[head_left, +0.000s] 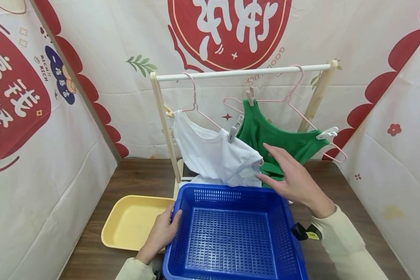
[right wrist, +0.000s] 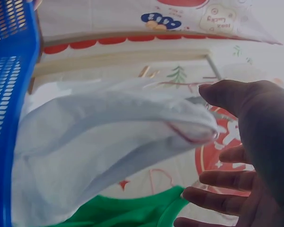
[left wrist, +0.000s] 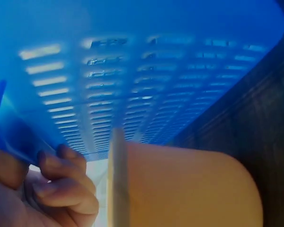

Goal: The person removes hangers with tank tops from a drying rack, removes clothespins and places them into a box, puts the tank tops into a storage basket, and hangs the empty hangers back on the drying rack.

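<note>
My left hand [head_left: 162, 232] grips the left rim of an empty blue plastic basket [head_left: 227, 249]; the left wrist view shows fingers [left wrist: 68, 189] curled at its edge. To the right, my right hand [head_left: 295, 181] is raised with spread fingers, holding nothing. It is beside the right shoulder of a white shirt [head_left: 210, 151] and in front of a green tank top [head_left: 290, 138]. In the right wrist view the thumb is near the shirt's sleeve end [right wrist: 194, 125], apart from it as far as I can tell. A grey clothespin [head_left: 234, 131] clips the white shirt to its pink hanger [head_left: 195, 93].
Both hangers hang from the white rod [head_left: 245, 73] of a wooden-sided rack [head_left: 164, 124] behind the basket. A white clothespin [head_left: 327, 133] and a pinkish one [head_left: 251, 97] hold the green top. A yellow tray [head_left: 117, 204] stands left on the brown table [head_left: 145, 171]. Printed cloth walls surround it.
</note>
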`<action>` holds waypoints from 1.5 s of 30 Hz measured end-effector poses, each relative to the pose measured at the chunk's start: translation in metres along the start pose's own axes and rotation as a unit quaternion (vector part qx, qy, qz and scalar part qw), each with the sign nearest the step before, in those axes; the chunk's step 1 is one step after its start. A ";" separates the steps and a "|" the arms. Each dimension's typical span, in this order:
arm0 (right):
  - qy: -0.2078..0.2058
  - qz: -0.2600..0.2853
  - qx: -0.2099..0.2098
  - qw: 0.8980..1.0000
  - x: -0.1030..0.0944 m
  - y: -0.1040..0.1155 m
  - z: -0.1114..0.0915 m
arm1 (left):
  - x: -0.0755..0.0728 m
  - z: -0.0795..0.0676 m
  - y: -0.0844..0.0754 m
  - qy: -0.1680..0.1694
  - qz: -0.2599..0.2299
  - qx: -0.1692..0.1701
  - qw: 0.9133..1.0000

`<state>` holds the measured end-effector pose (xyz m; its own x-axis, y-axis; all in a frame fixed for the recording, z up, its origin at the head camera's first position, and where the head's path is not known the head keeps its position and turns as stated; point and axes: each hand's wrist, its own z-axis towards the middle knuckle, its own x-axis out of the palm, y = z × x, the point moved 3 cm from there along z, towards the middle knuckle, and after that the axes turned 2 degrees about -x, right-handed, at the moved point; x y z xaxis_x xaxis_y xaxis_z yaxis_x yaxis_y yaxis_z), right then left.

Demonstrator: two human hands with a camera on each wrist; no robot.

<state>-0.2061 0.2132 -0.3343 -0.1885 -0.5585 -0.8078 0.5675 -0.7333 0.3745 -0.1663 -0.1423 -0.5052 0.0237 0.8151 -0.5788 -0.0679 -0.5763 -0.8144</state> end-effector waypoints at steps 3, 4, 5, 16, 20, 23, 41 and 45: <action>0.002 0.008 -0.001 1.000 -0.001 0.007 0.008 | 0.002 -0.001 0.001 -0.006 0.004 -0.004 1.000; 0.002 0.012 -0.002 1.000 -0.001 0.009 0.011 | 0.002 -0.001 0.002 -0.008 0.005 -0.006 1.000; 0.002 0.014 -0.002 1.000 -0.001 0.012 0.015 | 0.002 -0.001 0.002 -0.011 0.007 -0.007 1.000; 0.002 0.061 -0.013 0.998 0.009 0.027 0.044 | 0.004 -0.001 0.002 -0.019 0.007 -0.017 1.000; 0.008 0.073 -0.013 0.997 0.014 0.031 0.052 | 0.004 -0.002 0.003 -0.017 0.004 -0.018 1.000; 0.011 0.081 -0.007 0.997 0.018 0.032 0.058 | 0.004 -0.001 0.003 -0.019 0.004 -0.016 1.000; 0.020 0.121 0.039 0.992 0.036 0.034 0.075 | 0.005 -0.002 0.003 -0.025 0.006 -0.016 1.000; 0.008 0.119 0.046 0.992 0.037 0.033 0.078 | 0.005 -0.002 0.003 -0.033 0.010 -0.010 0.999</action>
<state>-0.2570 0.1374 -0.3162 -0.0452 -0.7143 -0.6984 0.5184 -0.6144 0.5948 -0.1647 -0.1399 -0.5109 -0.0433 0.8053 -0.5913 -0.0473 -0.5928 -0.8039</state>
